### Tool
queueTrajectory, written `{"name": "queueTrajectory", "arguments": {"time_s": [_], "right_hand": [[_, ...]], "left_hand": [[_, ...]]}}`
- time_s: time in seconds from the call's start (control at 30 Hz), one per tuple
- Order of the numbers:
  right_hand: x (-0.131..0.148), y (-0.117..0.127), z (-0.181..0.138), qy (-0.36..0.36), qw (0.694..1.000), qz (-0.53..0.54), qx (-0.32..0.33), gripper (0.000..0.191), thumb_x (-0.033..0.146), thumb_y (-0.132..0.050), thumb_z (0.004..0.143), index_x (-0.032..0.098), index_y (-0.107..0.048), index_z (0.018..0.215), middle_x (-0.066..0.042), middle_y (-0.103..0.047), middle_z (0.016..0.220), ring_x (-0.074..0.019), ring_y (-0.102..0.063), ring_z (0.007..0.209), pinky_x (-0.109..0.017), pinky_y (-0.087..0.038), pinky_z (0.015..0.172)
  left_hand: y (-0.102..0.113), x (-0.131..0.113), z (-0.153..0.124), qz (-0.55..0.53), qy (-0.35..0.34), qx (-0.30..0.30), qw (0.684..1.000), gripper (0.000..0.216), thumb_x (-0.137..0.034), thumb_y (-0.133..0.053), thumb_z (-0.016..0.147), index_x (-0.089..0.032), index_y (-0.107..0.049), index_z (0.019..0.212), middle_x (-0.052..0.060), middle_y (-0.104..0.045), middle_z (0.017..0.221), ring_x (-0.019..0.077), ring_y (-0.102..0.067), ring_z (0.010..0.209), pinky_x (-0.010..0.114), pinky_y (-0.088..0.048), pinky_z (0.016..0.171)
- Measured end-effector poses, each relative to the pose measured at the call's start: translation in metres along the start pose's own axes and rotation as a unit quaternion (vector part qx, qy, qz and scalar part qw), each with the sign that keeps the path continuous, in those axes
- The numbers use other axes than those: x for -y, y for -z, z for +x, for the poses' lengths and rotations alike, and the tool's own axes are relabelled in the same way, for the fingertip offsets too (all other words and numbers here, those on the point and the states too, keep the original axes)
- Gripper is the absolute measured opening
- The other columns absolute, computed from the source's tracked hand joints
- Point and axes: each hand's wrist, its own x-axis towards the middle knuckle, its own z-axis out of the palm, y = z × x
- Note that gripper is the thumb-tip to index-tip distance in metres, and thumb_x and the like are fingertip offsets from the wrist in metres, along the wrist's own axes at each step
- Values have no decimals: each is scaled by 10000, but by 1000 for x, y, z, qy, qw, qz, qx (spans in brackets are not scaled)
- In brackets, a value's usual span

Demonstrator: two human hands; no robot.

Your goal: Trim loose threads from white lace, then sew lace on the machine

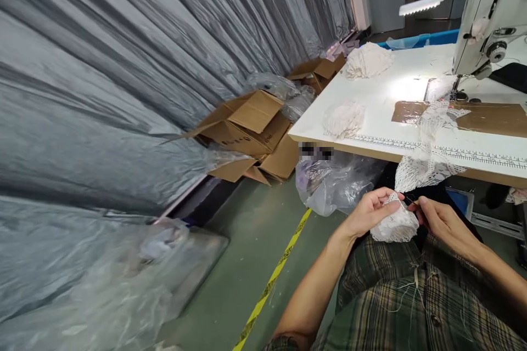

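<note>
L hand (370,211) pinches lace (396,228), R hand (441,220) clamps thin dark item (409,198), & lace looks soft, v. light, prob. snaggy, best held nr edge.

There is room over the table (381,96) between the 2 white piles (369,60); farther right, the draped lace (424,170), sewing machine (480,22) and overhead lamp (422,6) stand in the way.

Left hand (373,211), right hand (442,222) close together, fingers (424,203) pinched, forearms (315,279) converging.

White openwork lace (396,227) hangs loosely bunched and folded between the hands (370,211).
</note>
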Motion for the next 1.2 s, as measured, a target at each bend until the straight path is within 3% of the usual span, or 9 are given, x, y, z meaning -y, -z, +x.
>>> {"name": "queueTrajectory", "arguments": {"time_s": [0.23,0.4,0.7,0.93,1.07,1.2], "right_hand": [[7,-3,18,31,998,-27,43,538,666,-262,913,228,-376,623,22,-358,571,-130,-337,543,-268,-269,496],[11,-5,27,63,995,-50,65,513,631,-259,921,230,-363,618,28,-331,573,-124,-300,540,-264,-248,490],[12,-6,26,67,995,-68,11,505,594,-296,936,215,-518,688,22,-435,548,-137,-404,503,-261,-318,494],[11,-10,23,96,988,-123,9,525,641,-278,936,236,-382,619,34,-385,521,-125,-361,477,-265,-268,483],[9,-13,21,64,993,-100,-3,517,647,-251,937,237,-398,659,40,-372,553,-128,-369,499,-261,-288,490],[1,-16,13,23,996,-41,75,461,666,-347,901,235,-435,764,59,-381,582,-126,-382,498,-247,-319,464]], "left_hand": [[2,2,1,23,-39,-48,998,504,-570,-813,664,-122,-669,843,29,-689,749,99,-600,649,213,-449,618],[5,5,-1,31,-38,-55,997,509,-585,-805,660,-119,-688,828,39,-701,769,105,-610,662,218,-455,618],[3,-2,-4,33,-38,-54,997,498,-587,-797,669,-118,-696,804,28,-693,724,91,-593,618,200,-443,576],[5,1,-4,26,-22,-35,999,513,-599,-795,661,-120,-685,807,18,-682,692,98,-596,591,208,-441,561],[5,2,-5,19,-19,-32,999,526,-604,-797,653,-116,-682,813,24,-686,707,92,-587,591,207,-443,564],[9,14,0,17,-10,-32,999,503,-586,-769,704,-116,-677,857,51,-698,780,110,-620,659,226,-480,623]]}}
